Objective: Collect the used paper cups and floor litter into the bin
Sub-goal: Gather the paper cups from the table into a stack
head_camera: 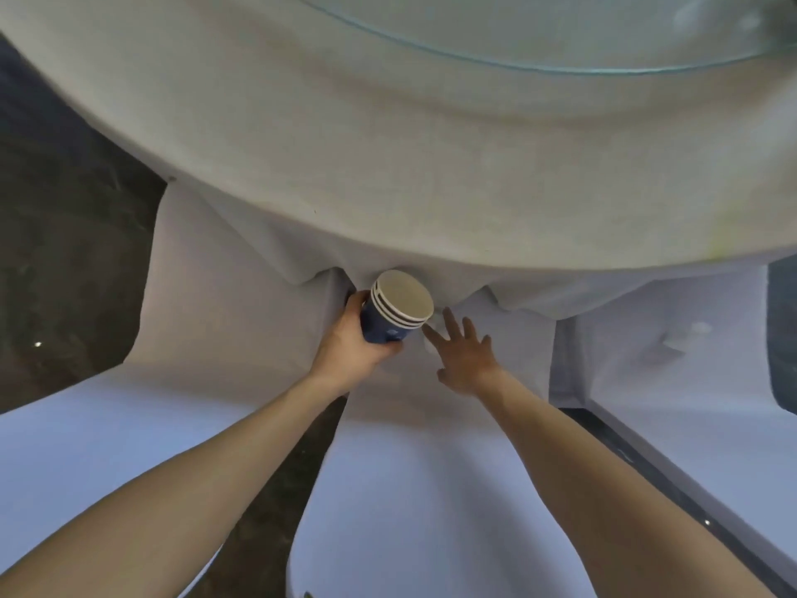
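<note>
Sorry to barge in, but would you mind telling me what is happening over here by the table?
A person is clearing up paper cups. The left hand grips a nested stack of blue paper cups, tilted so its open mouth faces the camera. The right hand is open, fingers spread, reaching towards something small and white on a white-covered chair seat, just below the draped table edge. No bin is in view.

A white tablecloth [388,166] drapes beneath a round glass top [560,32].

Matt paper cups [394,312], cloth tablecloth [388,166], glossy glass top [560,28]
</note>
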A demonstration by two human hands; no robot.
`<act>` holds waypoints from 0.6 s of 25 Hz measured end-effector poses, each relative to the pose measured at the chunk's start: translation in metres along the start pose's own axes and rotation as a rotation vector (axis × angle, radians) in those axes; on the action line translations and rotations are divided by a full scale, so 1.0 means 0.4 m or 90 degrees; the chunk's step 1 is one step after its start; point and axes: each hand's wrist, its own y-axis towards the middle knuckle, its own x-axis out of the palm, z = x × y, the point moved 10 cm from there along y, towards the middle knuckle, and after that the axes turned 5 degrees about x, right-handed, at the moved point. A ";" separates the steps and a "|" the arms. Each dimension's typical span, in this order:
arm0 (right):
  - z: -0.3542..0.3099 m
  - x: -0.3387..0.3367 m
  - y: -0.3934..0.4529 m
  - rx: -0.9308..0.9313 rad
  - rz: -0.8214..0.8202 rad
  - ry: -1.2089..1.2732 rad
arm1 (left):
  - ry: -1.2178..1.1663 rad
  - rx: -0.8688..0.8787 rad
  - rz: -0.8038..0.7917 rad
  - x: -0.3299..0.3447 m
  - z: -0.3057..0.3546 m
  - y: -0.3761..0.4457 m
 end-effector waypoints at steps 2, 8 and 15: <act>-0.014 0.054 0.044 -0.028 0.020 -0.050 | -0.010 -0.017 0.014 0.018 -0.042 0.011; 0.028 0.163 0.015 -0.041 -0.080 0.007 | -0.003 -0.045 -0.020 0.064 -0.073 -0.031; 0.251 -0.080 -0.226 0.134 0.077 0.331 | 0.083 -0.015 -0.091 0.118 0.122 -0.144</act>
